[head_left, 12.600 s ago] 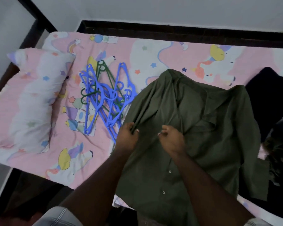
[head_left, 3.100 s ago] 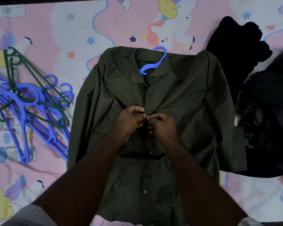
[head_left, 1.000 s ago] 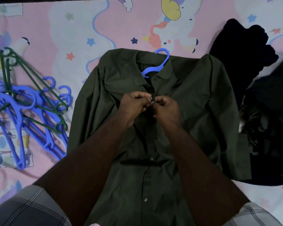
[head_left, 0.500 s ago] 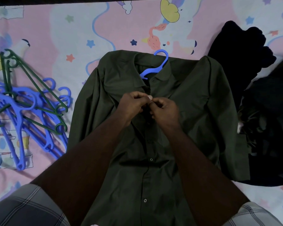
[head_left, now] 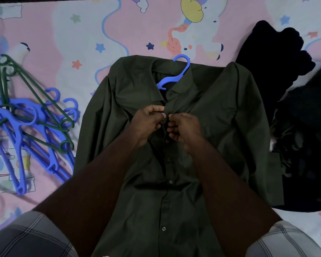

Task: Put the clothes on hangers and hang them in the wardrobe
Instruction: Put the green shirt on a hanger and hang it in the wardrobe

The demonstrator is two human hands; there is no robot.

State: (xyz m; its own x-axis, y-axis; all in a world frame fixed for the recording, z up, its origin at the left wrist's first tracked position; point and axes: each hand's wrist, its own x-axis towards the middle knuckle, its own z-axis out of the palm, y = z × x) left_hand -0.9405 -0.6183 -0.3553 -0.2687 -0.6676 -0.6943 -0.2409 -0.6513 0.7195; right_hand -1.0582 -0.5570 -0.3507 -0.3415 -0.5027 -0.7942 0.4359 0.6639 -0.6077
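Note:
A dark green shirt [head_left: 220, 115] lies flat on the bed, front up, with several buttons visible down its placket. A blue hanger [head_left: 176, 75] sits inside it; only the hook and neck stick out at the collar. My left hand [head_left: 148, 121] and my right hand [head_left: 183, 128] meet just below the collar. Each pinches one edge of the shirt's placket there, fingertips almost touching. Both forearms cover the shirt's lower front.
A heap of loose blue and green hangers [head_left: 32, 127] lies on the pink patterned bedsheet [head_left: 119, 28] to the left. Black clothes [head_left: 293, 75] are piled along the right side, touching the shirt's sleeve. The wardrobe is out of view.
Over the last second both hands stay at the top of the placket with small finger movements. Earlier they worked lower on the placket, and before that the shirt had no hanger in it.

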